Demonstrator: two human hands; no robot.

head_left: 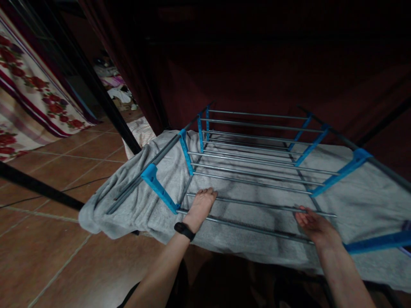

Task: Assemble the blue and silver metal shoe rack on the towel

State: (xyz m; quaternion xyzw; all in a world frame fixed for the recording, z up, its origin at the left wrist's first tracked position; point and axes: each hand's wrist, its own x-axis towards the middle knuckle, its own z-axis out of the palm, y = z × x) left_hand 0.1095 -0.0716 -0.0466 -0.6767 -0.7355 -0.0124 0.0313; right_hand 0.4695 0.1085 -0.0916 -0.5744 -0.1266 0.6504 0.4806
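Head view: metal rod extends sideways past both hands.

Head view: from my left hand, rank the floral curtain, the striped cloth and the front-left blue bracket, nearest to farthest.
From your left hand:
1. Front-left blue bracket: just to its left.
2. Striped cloth: farther forward and left, beyond the grey blanket.
3. Floral curtain: farthest, at the view's left edge.
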